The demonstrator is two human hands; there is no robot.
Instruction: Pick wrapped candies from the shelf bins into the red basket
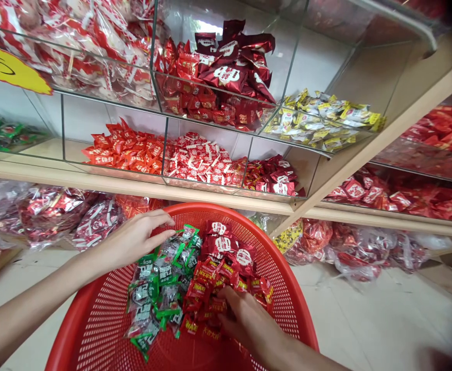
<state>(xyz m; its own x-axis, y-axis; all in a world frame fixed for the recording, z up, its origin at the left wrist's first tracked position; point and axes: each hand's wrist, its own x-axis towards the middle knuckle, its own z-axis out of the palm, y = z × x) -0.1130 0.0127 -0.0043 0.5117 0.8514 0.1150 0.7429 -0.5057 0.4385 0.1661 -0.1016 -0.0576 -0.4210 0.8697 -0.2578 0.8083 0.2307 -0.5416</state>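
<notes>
A red plastic basket (288, 257) with perforated sides holds wrapped candies. My left hand (143, 234) reaches over its far left rim, fingers stretched out, beside a pile of clear-and-green wrapped candies (168, 278). My right hand (249, 319) is down inside the basket, its fingers curled at the small red-wrapped candies with yellow print (198, 288); part of its grip is hidden among them. Larger dark red packets with white labels (222, 245) lie at the far side of the basket, behind the small red ones.
Clear shelf bins stand just beyond the basket, with orange-red candies (127, 149), red-and-white candies (201, 159), and yellow-and-white candies (322, 116). A wooden post (365, 139) slants at the right. Bagged candies (56, 208) sit under the shelf. A yellow price tag (12, 67) hangs upper left.
</notes>
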